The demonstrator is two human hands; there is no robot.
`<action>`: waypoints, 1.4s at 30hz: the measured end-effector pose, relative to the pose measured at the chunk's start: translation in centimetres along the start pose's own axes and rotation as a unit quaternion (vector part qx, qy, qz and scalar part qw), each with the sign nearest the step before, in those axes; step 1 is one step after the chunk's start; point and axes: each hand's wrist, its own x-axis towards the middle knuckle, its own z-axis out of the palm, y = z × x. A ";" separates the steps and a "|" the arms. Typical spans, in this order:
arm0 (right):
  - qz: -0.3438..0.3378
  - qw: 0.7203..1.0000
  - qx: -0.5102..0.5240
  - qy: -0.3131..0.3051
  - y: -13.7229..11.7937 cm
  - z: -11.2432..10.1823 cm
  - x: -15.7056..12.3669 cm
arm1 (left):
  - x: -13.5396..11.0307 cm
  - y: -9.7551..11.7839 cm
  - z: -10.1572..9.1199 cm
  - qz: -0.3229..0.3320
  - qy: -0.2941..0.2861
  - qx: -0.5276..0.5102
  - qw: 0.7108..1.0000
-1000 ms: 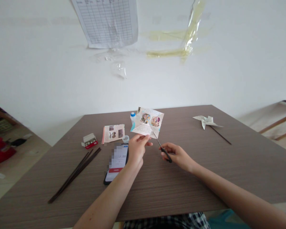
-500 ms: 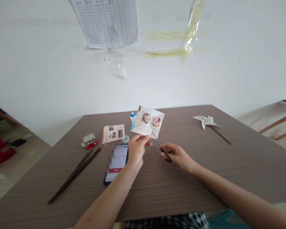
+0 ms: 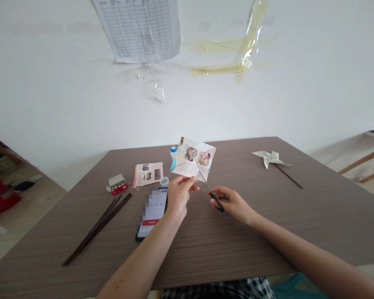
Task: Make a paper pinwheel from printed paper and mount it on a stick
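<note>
Between the thumb and fingers of my left hand [image 3: 181,193] is the lower edge of a square of printed paper [image 3: 190,168], held up above the table. It carries two round pictures and crossing diagonal creases. My right hand [image 3: 232,203] grips the black handles of a pair of scissors [image 3: 217,202]. Their blades reach up into the paper's lower right part, pointing toward its middle. Behind the paper's left side stands a small bottle with a blue cap [image 3: 173,150], partly hidden.
Left on the brown table [image 3: 243,249] lie a phone [image 3: 152,211], dark thin sticks [image 3: 99,228], an opened small red-and-white box [image 3: 117,185], more printed paper [image 3: 148,173] and a small translucent cap [image 3: 164,182]. A paper pinwheel [image 3: 270,158] on a stick lies right. A white wall rises behind.
The paper has tilted very slightly in my left hand. Both hands and the scissors stay almost where they were. The phone's timer display has advanced.
</note>
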 end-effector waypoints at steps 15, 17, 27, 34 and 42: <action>0.002 1.000 0.011 0.008 0.2 -0.1 0.0 | -0.2 -0.2 -0.1 -0.003 -0.026 -0.001 1.000; 0.003 1.000 0.012 0.009 0.3 -0.1 0.1 | -0.2 -0.2 -0.1 -0.002 -0.024 0.002 1.000; -0.009 1.000 0.014 0.020 0.5 0.1 0.1 | -0.3 0.0 0.0 -0.017 -0.022 -0.005 1.000; -0.018 0.999 -0.017 0.024 0.7 -0.1 0.1 | -0.3 -0.2 -0.2 -0.007 -0.029 -0.048 0.998; -0.012 0.999 -0.031 0.015 1.6 -0.3 0.4 | 0.5 -0.5 -0.2 -0.025 -0.001 -0.055 0.998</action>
